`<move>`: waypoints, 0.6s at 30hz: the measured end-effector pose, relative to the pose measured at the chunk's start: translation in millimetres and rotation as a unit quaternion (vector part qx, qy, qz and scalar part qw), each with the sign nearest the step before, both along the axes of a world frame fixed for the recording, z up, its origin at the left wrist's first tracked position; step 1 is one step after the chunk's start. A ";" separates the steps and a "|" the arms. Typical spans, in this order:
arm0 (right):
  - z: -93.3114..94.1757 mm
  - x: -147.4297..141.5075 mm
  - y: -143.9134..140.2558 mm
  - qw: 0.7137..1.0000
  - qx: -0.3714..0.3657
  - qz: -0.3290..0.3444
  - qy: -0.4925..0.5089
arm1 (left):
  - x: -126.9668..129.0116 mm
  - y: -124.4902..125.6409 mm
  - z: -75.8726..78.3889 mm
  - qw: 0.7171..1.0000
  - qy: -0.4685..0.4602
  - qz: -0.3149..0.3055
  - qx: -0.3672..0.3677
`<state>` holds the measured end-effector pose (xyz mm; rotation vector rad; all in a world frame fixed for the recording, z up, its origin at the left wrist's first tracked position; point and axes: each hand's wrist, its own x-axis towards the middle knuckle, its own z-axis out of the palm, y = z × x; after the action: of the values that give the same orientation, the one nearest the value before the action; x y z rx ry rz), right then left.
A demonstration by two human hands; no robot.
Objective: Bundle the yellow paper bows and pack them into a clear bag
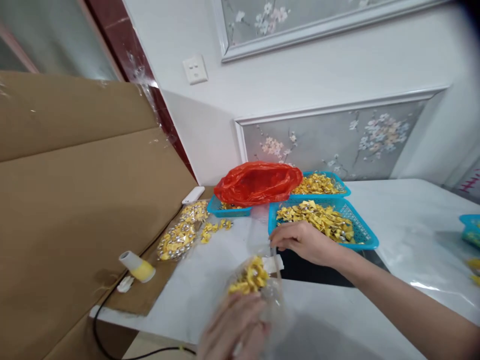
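Bag point(276, 300) with yellow pieces point(250, 276) inside: I see it over the table point(187, 295), in front of the near basket point(371, 241). The left hand point(234, 325), blurred, grips its lower part; the right hand point(300, 240) pinches its upper edge. If that pinch slips, I'd judge the mouth could sag and spill pieces; a hard tug might tear the thin plastic.

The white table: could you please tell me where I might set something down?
The table is bare between the front blue basket and the rightmost blue basket, and between the filled bags and the left hand. It's crowded around the red bag.
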<state>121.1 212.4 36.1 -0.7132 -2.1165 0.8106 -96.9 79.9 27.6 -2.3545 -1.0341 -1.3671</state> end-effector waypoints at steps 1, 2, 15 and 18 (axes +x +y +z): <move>-8.5 9.7 -2.6 1.000 -0.005 -0.007 -0.003 | 12.6 -0.7 -11.1 0.997 0.071 -0.038 -0.003; -16.4 20.2 -5.3 1.000 -0.012 -0.018 -0.004 | 26.3 -0.6 -21.4 0.997 0.073 -0.024 -0.011; -92.5 98.8 -45.5 0.939 -0.268 -0.216 0.023 | 119.9 20.8 -47.6 0.981 0.112 -0.144 -0.065; -93.6 87.9 -39.0 0.931 -0.299 -0.206 0.024 | 106.3 32.5 -9.4 0.969 0.112 -0.167 -0.146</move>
<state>209.0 173.4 -57.6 -1.3831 -1.5769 1.2223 9.4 112.4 18.2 -2.9292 -0.8493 -1.0662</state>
